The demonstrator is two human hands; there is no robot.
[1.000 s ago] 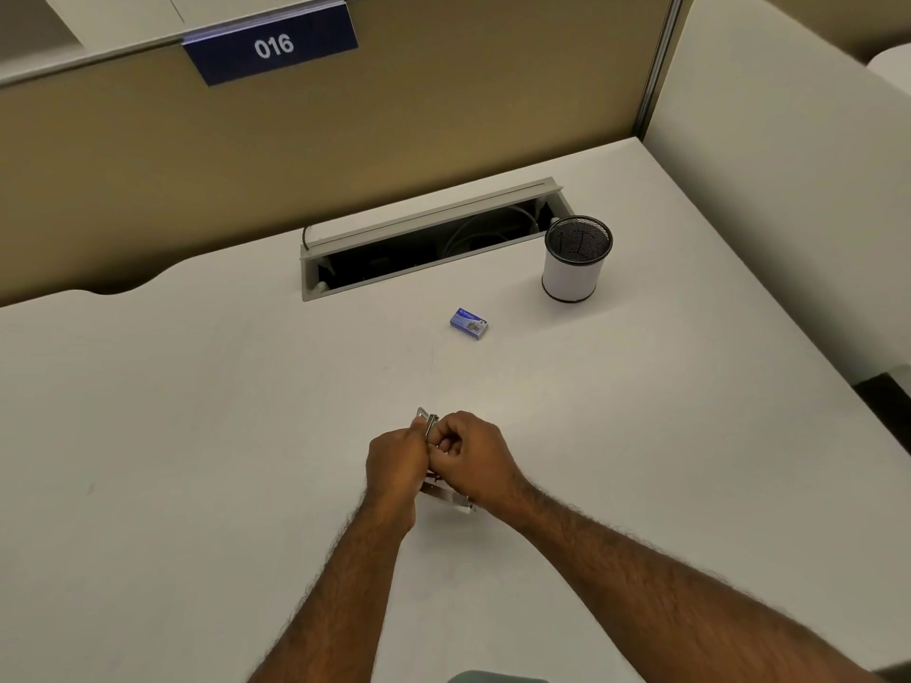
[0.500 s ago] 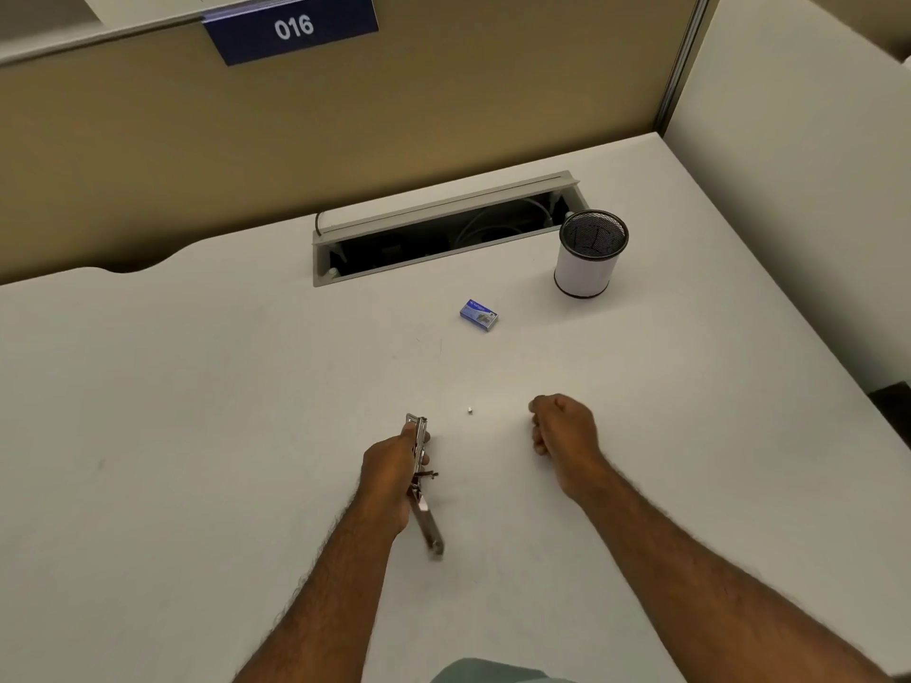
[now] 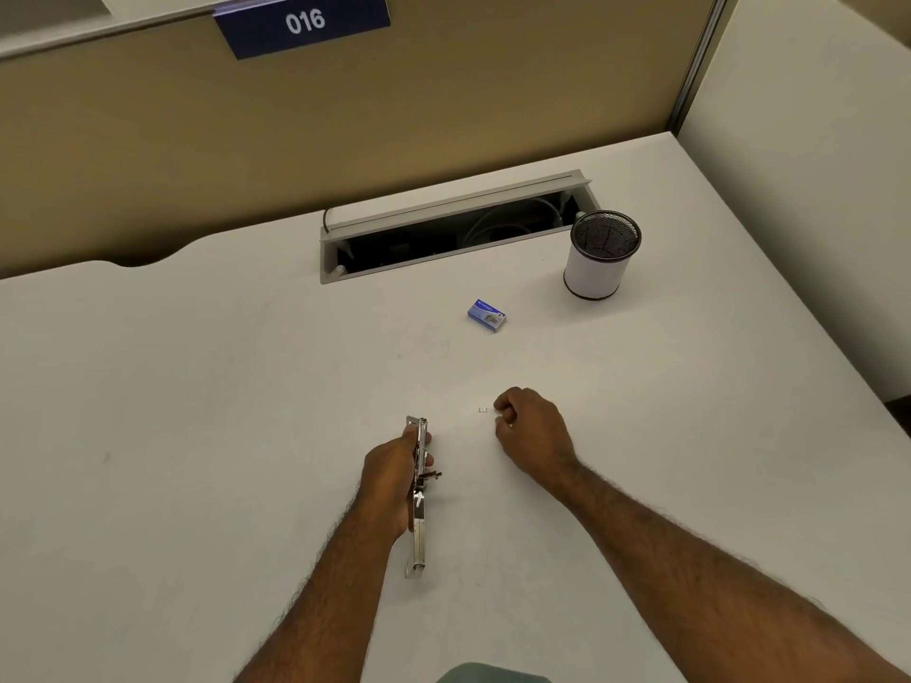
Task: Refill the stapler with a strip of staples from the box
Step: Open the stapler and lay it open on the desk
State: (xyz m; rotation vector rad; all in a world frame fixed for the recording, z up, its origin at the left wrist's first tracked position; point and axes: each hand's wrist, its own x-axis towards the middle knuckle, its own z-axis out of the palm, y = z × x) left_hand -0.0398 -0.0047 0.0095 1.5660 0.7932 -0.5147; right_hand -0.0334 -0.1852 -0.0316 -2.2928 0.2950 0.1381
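On the left we have our left hand (image 3: 392, 473) wrapped around the middle of the stapler (image 3: 419, 495), which lies swung open and stretched out, its long axis running almost straight away from us, the near end resting low on the desk (image 3: 172, 436) and the far end poking out past the fingers. Moving right, a tiny pale piece of staples (image 3: 482, 410) sits on the desk just beside the knuckles of our right hand (image 3: 530, 428), which is curled loosely and grips nothing we can make out, though we cannot tell whether something small hides inside the curl. The two hands are apart, with bare desk between them. Now the relation that counts: the staple box (image 3: 487, 315) lies ahead and slightly right, lid shut as far as we can see, its long side slanting down to the right. We judge the right hand nearer and free, so the reach is its job. The path forward is open; the pen cup (image 3: 599, 261) stands further right, and the cable slot (image 3: 453, 229) sits behind, both clear of the line.
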